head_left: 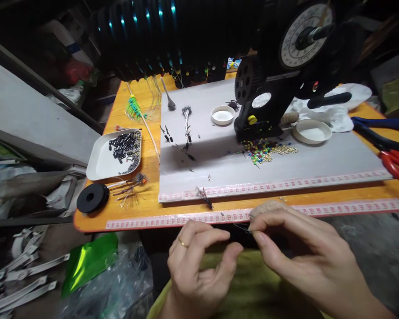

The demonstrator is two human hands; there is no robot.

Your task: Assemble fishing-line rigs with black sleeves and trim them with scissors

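My left hand (202, 257), with a gold ring on one finger, is held in front of the table's edge. Its thumb and index finger are apart, and nothing shows between them. Beside it, my right hand (295, 248) pinches a thin line (242, 228) between thumb and index finger; whatever else is in that pinch is too small to make out. A pink-and-white measuring tape (173, 221) runs along the table edge just beyond both hands. A small dark bundle of wires (206, 199) lies on the board's front edge.
A grey board (219, 155) carries colourful beads (261, 150), gold clips (286, 149) and a black dial machine (266, 102). Left are a white tray (98, 155) of black pieces and a black spool (91, 198). Pliers (382, 137) lie right. Dark spools hang above.
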